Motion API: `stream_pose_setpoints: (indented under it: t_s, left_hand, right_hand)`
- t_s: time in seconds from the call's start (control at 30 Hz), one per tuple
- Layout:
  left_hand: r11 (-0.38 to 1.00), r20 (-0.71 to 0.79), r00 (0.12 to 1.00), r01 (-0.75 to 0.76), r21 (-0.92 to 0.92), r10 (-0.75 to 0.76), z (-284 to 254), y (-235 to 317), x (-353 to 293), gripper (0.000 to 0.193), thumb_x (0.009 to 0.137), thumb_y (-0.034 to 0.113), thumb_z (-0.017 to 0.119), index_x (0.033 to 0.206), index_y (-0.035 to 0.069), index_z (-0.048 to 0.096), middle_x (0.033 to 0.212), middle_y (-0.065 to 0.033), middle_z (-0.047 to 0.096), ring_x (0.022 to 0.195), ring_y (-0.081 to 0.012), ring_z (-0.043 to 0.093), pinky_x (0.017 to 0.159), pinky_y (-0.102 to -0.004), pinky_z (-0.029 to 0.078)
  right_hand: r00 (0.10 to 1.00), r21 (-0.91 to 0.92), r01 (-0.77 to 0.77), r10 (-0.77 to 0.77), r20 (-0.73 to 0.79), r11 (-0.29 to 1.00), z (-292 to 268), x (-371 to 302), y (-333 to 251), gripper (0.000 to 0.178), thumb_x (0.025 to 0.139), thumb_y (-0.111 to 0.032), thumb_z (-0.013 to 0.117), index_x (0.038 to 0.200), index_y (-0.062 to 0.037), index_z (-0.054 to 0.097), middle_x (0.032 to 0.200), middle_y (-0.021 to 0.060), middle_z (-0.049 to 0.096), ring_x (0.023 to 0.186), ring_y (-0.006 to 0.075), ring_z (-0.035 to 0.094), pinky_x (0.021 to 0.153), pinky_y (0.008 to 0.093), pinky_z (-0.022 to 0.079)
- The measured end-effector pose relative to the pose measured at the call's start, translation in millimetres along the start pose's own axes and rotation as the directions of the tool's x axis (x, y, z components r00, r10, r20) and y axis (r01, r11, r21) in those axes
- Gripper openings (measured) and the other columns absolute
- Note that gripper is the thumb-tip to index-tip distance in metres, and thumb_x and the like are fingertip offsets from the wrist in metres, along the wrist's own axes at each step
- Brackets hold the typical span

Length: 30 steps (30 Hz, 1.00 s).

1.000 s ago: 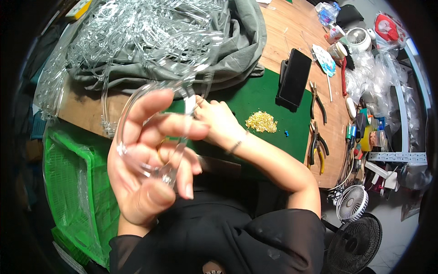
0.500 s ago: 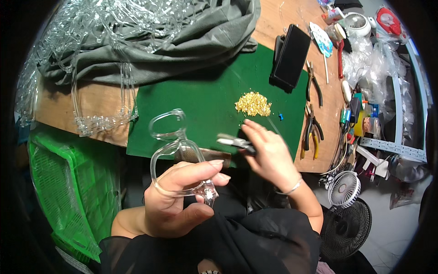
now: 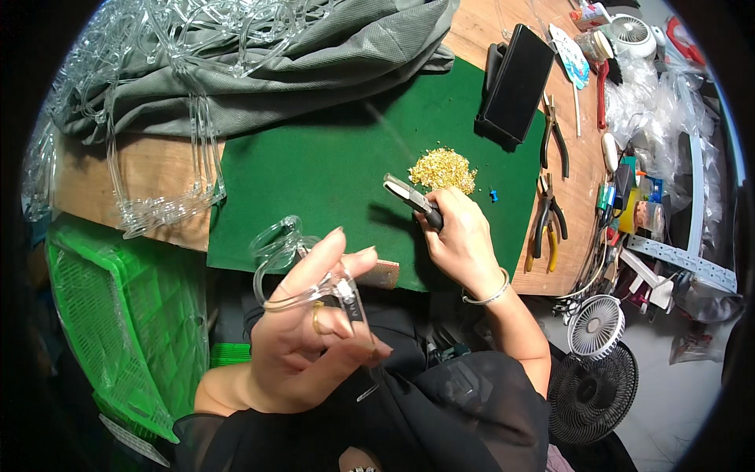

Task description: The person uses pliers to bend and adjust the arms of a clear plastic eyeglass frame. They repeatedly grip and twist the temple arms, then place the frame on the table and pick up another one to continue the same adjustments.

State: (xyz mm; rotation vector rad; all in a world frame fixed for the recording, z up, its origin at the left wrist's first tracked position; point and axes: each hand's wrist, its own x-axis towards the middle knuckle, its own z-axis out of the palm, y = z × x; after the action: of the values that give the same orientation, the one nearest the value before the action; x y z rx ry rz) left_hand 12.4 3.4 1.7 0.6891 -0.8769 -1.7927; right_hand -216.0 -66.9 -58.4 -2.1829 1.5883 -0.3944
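In front of my chest, my left hand (image 3: pixel 307 350) is closed around a clear plastic eyeglass frame (image 3: pixel 279 299). One round rim sticks out past my fingers toward the mat, and a thin temple hangs down below my thumb. Over the green mat (image 3: pixel 307 169), my right hand (image 3: pixel 464 236) grips pliers (image 3: pixel 429 211) with dark handles, their pale jaws pointing up and left. The handles are mostly hidden in my palm. Just beyond my right fingers lies a heap of tiny gold-coloured metal pieces (image 3: pixel 443 167), with a small blue pin (image 3: pixel 493 195) beside it.
A grey cloth bag (image 3: pixel 314 86) heaped with clear eyeglass frames (image 3: pixel 157 63) covers the far left. To the right lie a black phone (image 3: pixel 515 86) and two pairs of pliers (image 3: pixel 555 138). Green crates (image 3: pixel 126 315) stand at left; fans (image 3: pixel 595 326) stand at right.
My left hand has turned the eyeglass frame, so its temple now shows below my thumb. My right hand has moved slightly up, bringing the pliers closer to the gold pieces.
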Motion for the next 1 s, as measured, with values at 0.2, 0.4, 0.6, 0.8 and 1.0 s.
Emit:
stream_pose_setpoints:
  t_s: [0.2, 0.4, 0.6, 0.8, 1.0]
  left_hand:
    - [1.0, -0.013, 1.0, -0.014, 0.028, 0.014, 11, -7, 6, 0.085, 0.08, -0.011, 0.06, 0.144, -0.001, 0.006, 0.143, -0.0224, 0.029, 0.096, -0.0116, 0.059, 0.075, -0.0213, 0.051]
    - [0.987, 0.031, 0.987, 0.158, 0.011, -0.158, 16, -2, 8, 0.082, 0.081, -0.008, 0.059, 0.146, 0.009, 0.012, 0.123, -0.0134, 0.05, 0.077, -0.0037, 0.054, 0.072, -0.0191, 0.048]
    - [0.952, 0.03, 0.962, 0.272, -0.139, -0.271, 27, -2, 5, 0.079, 0.081, -0.011, 0.058, 0.146, 0.008, 0.016, 0.1, -0.008, 0.053, 0.074, -0.0057, 0.054, 0.07, -0.0182, 0.046]
    - [0.956, 0.007, 0.963, 0.267, -0.122, -0.268, 30, -5, -3, 0.077, 0.081, -0.01, 0.059, 0.145, 0.008, 0.021, 0.093, -0.0014, 0.053, 0.07, -0.0001, 0.05, 0.064, -0.0135, 0.042]
    - [0.979, 0.085, 0.976, 0.203, -0.005, -0.202, 25, -5, -6, 0.078, 0.081, -0.013, 0.057, 0.145, 0.004, 0.016, 0.095, -0.0074, 0.057, 0.085, -0.0123, 0.062, 0.076, -0.0228, 0.051]
  right_hand:
    - [0.998, -0.061, -0.016, 0.012, -0.063, 0.998, 5, -3, -6, 0.017, 0.069, -0.003, 0.065, 0.085, -0.0031, 0.057, 0.078, 0.0123, 0.055, 0.078, 0.031, 0.055, 0.068, 0.0392, 0.041]
    - [0.993, 0.355, -0.118, 0.118, 0.023, 0.928, -28, -6, -20, 0.009, 0.08, -0.004, 0.063, 0.083, -0.0006, 0.055, 0.074, 0.009, 0.057, 0.063, 0.0212, 0.055, 0.059, 0.0291, 0.044]
    - [0.917, 0.617, 0.398, -0.324, -0.234, 0.679, -54, -18, -70, 0.01, 0.076, -0.001, 0.068, 0.079, -0.0028, 0.058, 0.074, 0.0072, 0.061, 0.066, 0.0212, 0.058, 0.059, 0.0299, 0.047]
    - [0.853, 0.591, 0.519, -0.417, -0.314, 0.617, -40, -20, -65, 0.012, 0.076, -0.006, 0.071, 0.08, -0.0046, 0.06, 0.073, 0.0059, 0.062, 0.066, 0.0203, 0.059, 0.061, 0.0315, 0.044]
    - [0.839, 0.623, 0.542, -0.414, -0.354, 0.564, -33, -24, -63, 0.013, 0.076, -0.007, 0.071, 0.082, -0.0056, 0.06, 0.074, 0.0054, 0.062, 0.066, 0.0206, 0.059, 0.064, 0.033, 0.044]
